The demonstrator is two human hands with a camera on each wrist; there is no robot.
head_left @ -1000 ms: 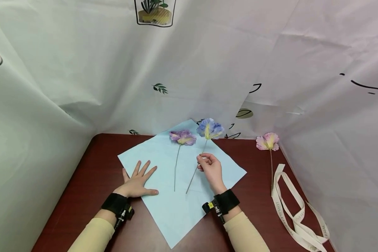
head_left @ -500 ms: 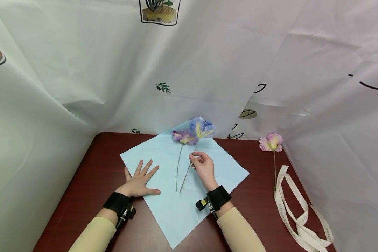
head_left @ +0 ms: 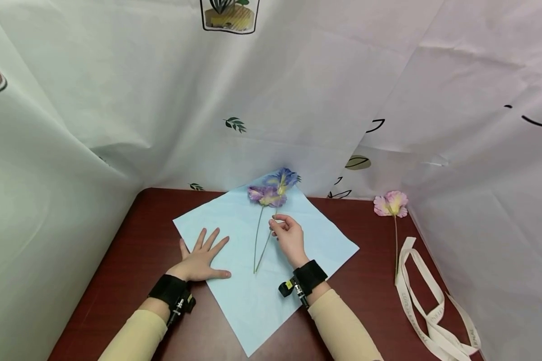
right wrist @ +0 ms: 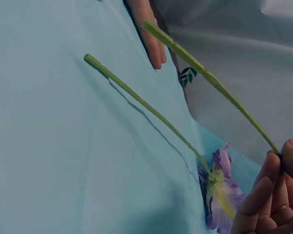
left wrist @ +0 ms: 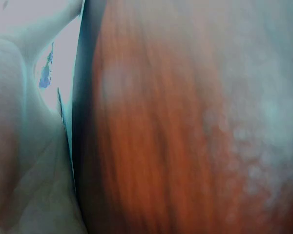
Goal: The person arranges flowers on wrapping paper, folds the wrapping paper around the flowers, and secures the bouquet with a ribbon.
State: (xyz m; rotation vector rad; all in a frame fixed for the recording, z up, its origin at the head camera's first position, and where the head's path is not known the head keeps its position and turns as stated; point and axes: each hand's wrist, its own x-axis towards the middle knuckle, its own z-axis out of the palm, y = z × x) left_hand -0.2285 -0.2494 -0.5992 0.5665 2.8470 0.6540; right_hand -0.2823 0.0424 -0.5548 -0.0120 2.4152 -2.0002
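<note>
A blue flower (head_left: 285, 179) with a yellow centre hangs slightly above the light blue sheet (head_left: 253, 311). My right hand (head_left: 290, 238) pinches its thin stem (right wrist: 219, 87) between thumb and fingertips. The purple flower (head_left: 266, 196) lies on the sheet, its stem (right wrist: 146, 105) pointing toward me; in the head view its petals overlap the blue ones. To the left my left hand (head_left: 200, 261) rests on the sheet's left edge with fingers spread. The left wrist view shows only part of the palm (left wrist: 34, 170) and a blurred tabletop.
At the right a pink flower (head_left: 390, 204) lies on the dark red table (head_left: 126, 250). Below it is a looped white ribbon (head_left: 433, 321) with printed lettering. A pale printed curtain (head_left: 298, 90) rises behind the table and along both sides.
My right hand has moved left with the blue flower, bringing it from beside the purple flower to overlapping it. The left hand stays on the sheet. The view has shifted slightly.
</note>
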